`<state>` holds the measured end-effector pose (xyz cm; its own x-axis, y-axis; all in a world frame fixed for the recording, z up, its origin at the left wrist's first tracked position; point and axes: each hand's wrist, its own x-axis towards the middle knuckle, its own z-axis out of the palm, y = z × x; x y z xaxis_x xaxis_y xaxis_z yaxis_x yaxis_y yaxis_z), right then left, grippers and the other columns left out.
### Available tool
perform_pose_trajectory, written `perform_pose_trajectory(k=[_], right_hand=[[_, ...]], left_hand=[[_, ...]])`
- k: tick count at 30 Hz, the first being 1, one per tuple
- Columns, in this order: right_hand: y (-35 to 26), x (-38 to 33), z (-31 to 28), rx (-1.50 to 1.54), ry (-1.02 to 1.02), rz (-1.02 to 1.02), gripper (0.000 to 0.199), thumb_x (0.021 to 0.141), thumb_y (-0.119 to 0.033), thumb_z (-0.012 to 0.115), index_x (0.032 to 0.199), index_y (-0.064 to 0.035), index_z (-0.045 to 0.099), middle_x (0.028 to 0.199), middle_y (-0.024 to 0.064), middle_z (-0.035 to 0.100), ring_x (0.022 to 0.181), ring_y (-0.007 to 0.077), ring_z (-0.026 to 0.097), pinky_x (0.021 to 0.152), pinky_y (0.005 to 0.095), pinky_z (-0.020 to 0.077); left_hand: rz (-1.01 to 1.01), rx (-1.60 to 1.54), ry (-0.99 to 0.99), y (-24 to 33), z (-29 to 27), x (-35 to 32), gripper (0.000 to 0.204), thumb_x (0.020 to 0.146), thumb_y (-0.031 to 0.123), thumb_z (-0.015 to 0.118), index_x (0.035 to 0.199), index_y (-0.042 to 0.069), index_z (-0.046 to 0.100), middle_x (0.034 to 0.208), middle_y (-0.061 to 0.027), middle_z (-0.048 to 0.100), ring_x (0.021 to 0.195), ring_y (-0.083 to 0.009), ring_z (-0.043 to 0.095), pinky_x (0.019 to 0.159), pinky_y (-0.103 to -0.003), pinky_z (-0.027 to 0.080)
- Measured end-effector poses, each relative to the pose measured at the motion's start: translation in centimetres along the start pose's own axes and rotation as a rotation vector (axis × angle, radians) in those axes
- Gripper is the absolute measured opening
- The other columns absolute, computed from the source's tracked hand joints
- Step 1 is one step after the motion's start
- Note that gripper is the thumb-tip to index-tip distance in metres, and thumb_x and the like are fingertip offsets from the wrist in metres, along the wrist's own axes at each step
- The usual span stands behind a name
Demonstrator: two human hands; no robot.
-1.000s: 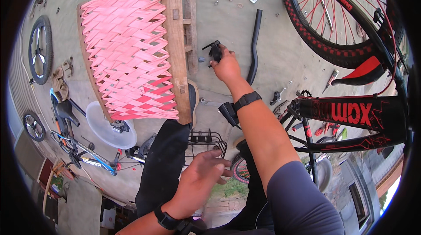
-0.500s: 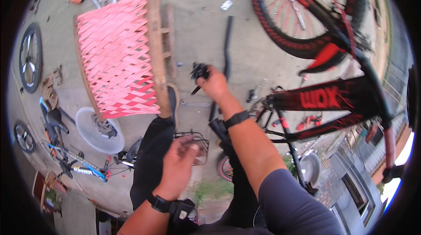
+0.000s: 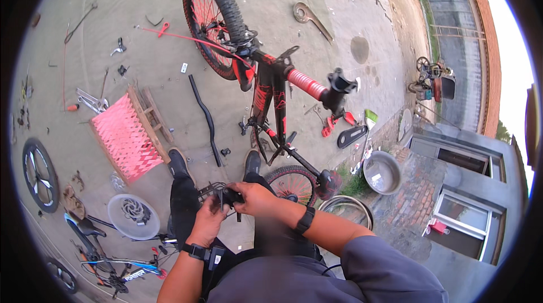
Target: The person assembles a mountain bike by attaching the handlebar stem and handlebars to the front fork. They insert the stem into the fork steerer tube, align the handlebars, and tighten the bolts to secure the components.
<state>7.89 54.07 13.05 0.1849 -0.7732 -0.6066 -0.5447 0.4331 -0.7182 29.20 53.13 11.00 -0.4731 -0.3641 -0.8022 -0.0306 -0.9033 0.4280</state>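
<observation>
Head view: both bare hands close together low in the frame, in front of the torso, between the knees. Right hand has fingers and thumb closed around a small black part, coming at it from the right. Left hand sits on its left side, fingers bent in against it; so both pinch the same piece, held up off the ground. Exact fingertip contact and the part's fine shape: too small to tell. Black wire rack shows just beyond the left hand, partly covered by the hands. Ground past the feet: left shoe near the stool with pink woven seat, right shoe beside the bike's rear end. Bent black tube lies between stool and bike; small black piece just right of its near end. Black-and-red bike frame stands right of the tube, knobby wheel at its far end, red-spoked wheel at the near end. Left side: translucent basin with metal discs inside, blue bike below it, loose wheel farther left. Right side: metal basin, coiled hose near it.
</observation>
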Motion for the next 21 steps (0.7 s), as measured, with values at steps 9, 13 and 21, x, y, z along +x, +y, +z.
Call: perform_pose_trajectory(k=[9,13,21], right_hand=[[-2.6,-8.2,-1.9,0.295,0.202,0.106,0.061,0.082,-0.018,0.082,0.135,-0.0022,0.057,0.116,0.0156,0.069,0.097,0.0267,0.073,0.082,0.0366,0.0591],[-1.7,-10.7,-5.3,0.489,0.156,0.127,0.057,0.084,-0.015,0.083,0.133,-0.0028,0.057,0.113,0.0112,0.067,0.087,0.0182,0.071,0.074,0.0318,0.0584],[3.8,-16.0,-13.9,0.294,0.243,-0.114,0.074,0.083,-0.026,0.087,0.143,-0.0027,0.05,0.123,0.0155,0.062,0.104,0.0227,0.07,0.084,0.035,0.0585]], left_hand=[[-0.045,0.258,-0.095,6.5,7.0,-4.2,0.052,0.1,0.02,0.071,0.143,-0.002,0.05,0.127,-0.0098,0.064,0.112,-0.0148,0.061,0.099,-0.03,0.05],[-0.098,0.132,-0.131,6.6,11.2,-4.1,0.055,0.1,0.022,0.071,0.146,0.001,0.049,0.124,-0.0052,0.064,0.108,-0.012,0.061,0.092,-0.03,0.053],[-0.133,0.261,-0.232,7.8,22.2,-2.2,0.052,0.104,0.037,0.063,0.145,0.006,0.052,0.126,-0.0031,0.063,0.11,-0.0118,0.061,0.092,-0.029,0.054]])
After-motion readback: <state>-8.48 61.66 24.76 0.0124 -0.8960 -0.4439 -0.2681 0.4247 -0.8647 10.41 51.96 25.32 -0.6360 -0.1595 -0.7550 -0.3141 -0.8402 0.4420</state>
